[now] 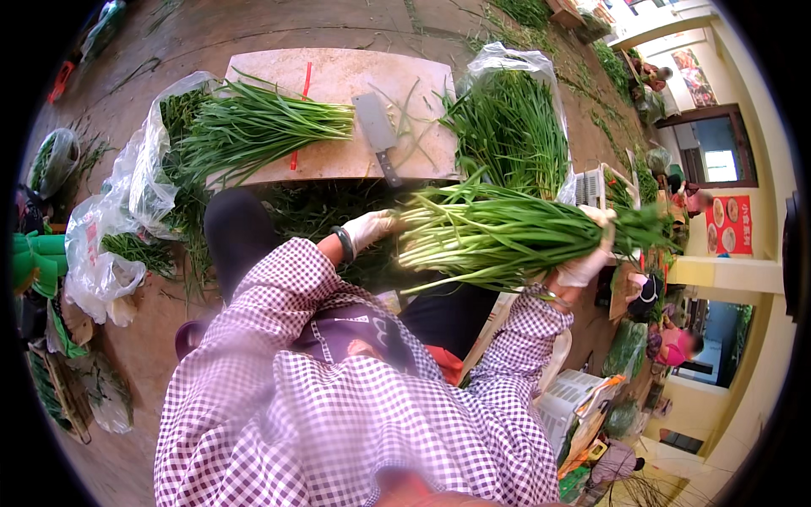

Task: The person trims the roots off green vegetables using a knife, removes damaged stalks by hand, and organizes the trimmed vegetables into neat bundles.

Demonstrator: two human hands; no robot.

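My right hand [587,260], in a pale glove, is wrapped round the leafy part of a thick bunch of garlic chives [498,237]. The bunch lies sideways above my lap, pale stem ends to the left. My left hand [369,231], also gloved, is at those stem ends with its fingers drawn together; what is between the fingertips is hidden. Beyond my knees, a second bunch of garlic chives [262,122] rests on a pale board [338,68], with a red tie strip [294,160] under it. A cleaver [374,122] lies beside its stems.
Right of the board, a clear plastic bag [507,57] holds more upright greens. More clear bags [127,203] of greens stand at the left. A white crate [562,404] is by my right side. Several people sit along the wall at the far right. Loose leaves litter the floor.
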